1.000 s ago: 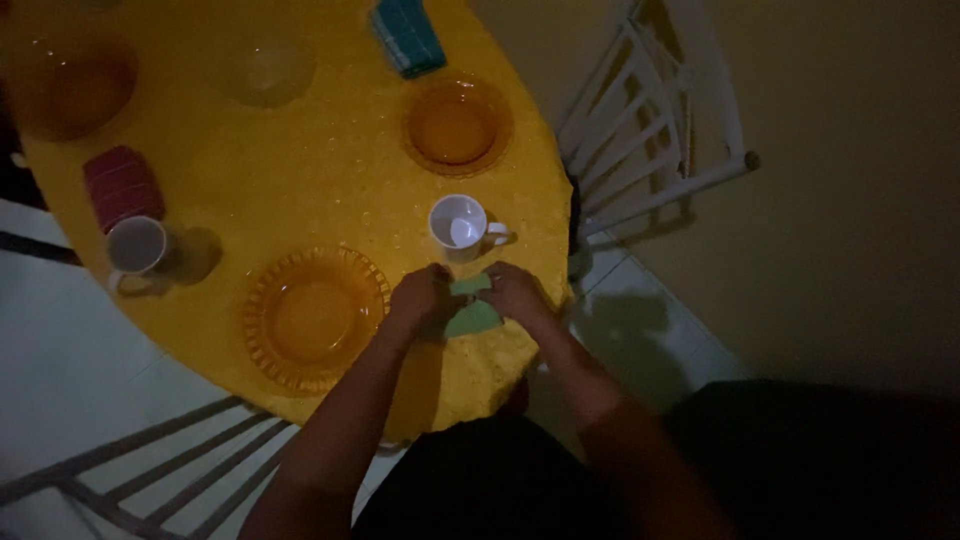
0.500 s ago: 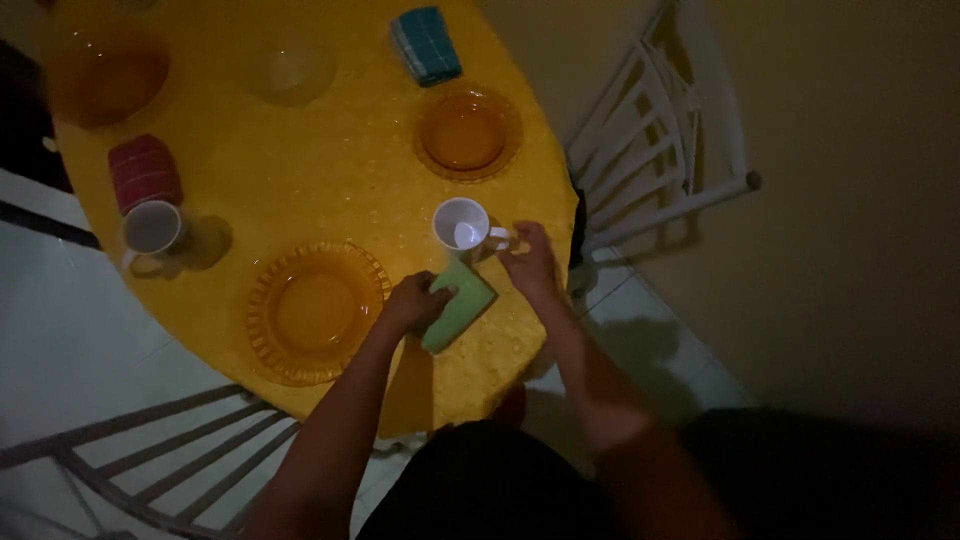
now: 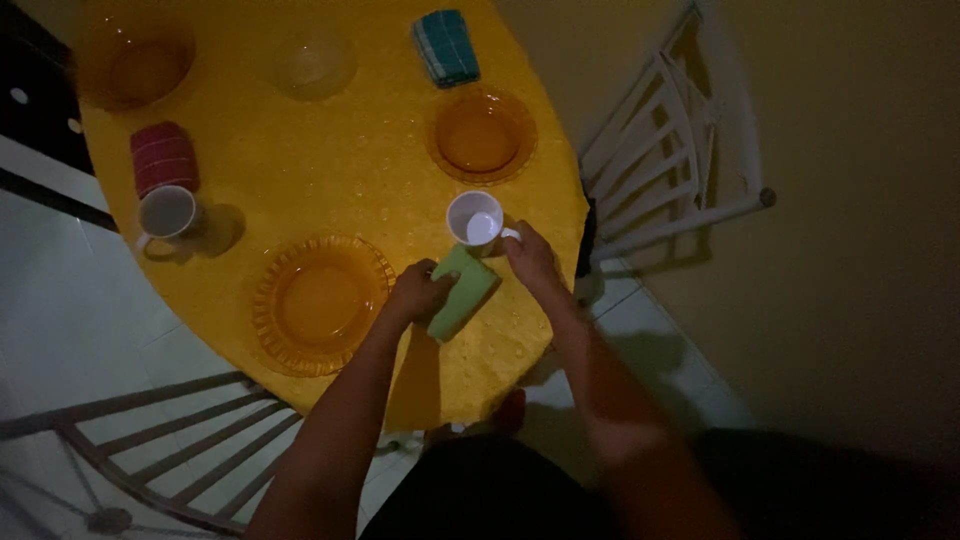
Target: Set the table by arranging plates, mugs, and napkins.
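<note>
Two bare hands meet near the centre of the frame, on a yellow table (image 3: 330,170). The left hand (image 3: 418,292) lies with curled fingers on a folded green cloth (image 3: 462,292), whose long axis slants from lower left to upper right. The right hand (image 3: 530,260), just right of the cloth, pinches the handle of a white mug (image 3: 474,217) standing just above the cloth's upper end.

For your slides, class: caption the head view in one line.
Left hand rests on a folded green cloth; right hand touches a white mug's handle.
</note>
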